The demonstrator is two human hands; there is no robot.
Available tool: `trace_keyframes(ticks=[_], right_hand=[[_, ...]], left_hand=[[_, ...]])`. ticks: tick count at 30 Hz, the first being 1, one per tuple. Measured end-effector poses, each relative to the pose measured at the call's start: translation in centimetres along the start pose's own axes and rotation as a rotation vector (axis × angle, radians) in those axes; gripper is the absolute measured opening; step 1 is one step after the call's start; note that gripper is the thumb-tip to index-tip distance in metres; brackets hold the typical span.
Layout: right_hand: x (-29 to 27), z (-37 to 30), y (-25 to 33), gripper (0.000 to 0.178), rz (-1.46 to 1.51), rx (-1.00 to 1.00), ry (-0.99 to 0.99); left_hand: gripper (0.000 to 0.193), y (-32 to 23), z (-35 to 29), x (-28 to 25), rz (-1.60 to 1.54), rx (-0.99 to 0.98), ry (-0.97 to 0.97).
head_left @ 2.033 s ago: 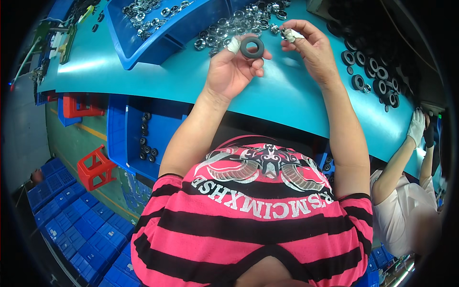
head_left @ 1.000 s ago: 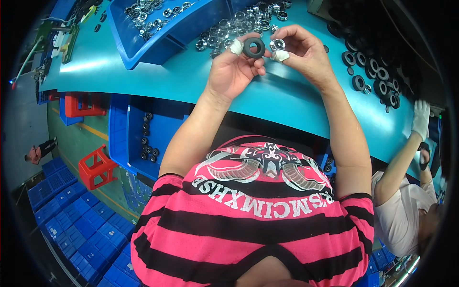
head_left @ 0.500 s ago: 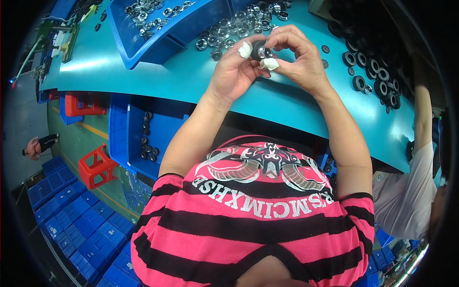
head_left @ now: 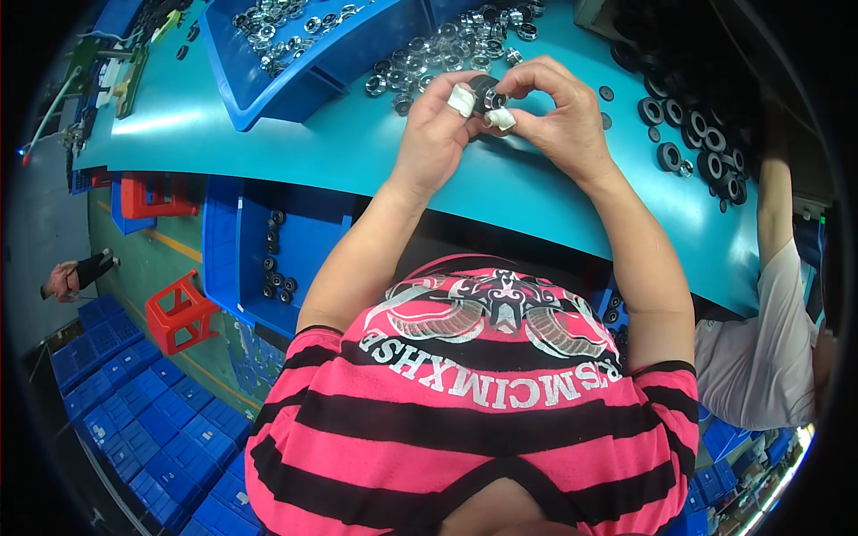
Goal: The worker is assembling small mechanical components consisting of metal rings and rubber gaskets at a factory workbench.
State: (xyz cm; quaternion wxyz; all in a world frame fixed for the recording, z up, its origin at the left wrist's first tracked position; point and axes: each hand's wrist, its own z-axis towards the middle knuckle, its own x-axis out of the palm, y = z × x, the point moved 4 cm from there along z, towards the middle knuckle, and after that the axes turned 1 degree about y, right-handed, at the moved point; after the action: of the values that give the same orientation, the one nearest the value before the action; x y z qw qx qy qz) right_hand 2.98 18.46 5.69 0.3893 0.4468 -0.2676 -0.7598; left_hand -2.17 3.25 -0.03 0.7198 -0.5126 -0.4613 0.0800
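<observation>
Over the teal table, my left hand [head_left: 431, 134] and my right hand [head_left: 561, 112] meet around a small toy wheel. A black rubber tire [head_left: 483, 88] is pinched by the left fingers, its thumb wrapped in white tape. My right finger and thumb, the thumb taped too, grip the shiny chrome hub [head_left: 496, 100] at the tire's right side. Whether the hub sits fully inside the tire is hard to make out. Beyond my hands lies a heap of chrome hubs [head_left: 442, 49].
A blue bin [head_left: 295, 85] with more hubs stands at the back left. Black tires [head_left: 670, 157] lie to the right, near a co-worker's arm [head_left: 776, 201]. Below the table edge, a blue crate [head_left: 308, 259] holds several finished-looking wheels. A red stool [head_left: 181, 313] stands left.
My left fingers have curled in closer around the tire, and the wheel has turned slightly. The co-worker's arm has shifted left; a distant person at the left has moved a little.
</observation>
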Motion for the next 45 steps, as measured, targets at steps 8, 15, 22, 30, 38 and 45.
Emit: trace_keyframes(ticks=[8,15,22,30,38,45], right_hand=[[0.6,-0.1,-0.6,0.035,0.271,0.072,0.033],[1.5,-1.4,-2.9,0.041,0.526,0.436,0.321],[1.9,-1.4,-1.4,0.033,0.459,0.318,0.217],[2.3,-1.6,-1.6,0.034,0.347,0.346,0.199],[1.4,-1.2,-2.1,0.027,0.268,0.320,0.195],[1.7,-1.3,-3.2,0.027,0.397,0.542,0.168]], left_hand=[[0.027,0.1,0.0,0.5,0.191,0.076,-0.104],[0.023,-0.5,-0.7,0.7,0.185,0.092,-0.070],[0.018,-1.5,-0.6,1.3,0.390,0.156,-0.144],[0.022,-1.2,-0.4,0.2,0.617,0.191,-0.198],[0.031,-1.1,-0.2,-0.3,0.425,-0.029,-0.058],[0.043,-1.5,0.2,0.3,0.452,-0.120,-0.021]])
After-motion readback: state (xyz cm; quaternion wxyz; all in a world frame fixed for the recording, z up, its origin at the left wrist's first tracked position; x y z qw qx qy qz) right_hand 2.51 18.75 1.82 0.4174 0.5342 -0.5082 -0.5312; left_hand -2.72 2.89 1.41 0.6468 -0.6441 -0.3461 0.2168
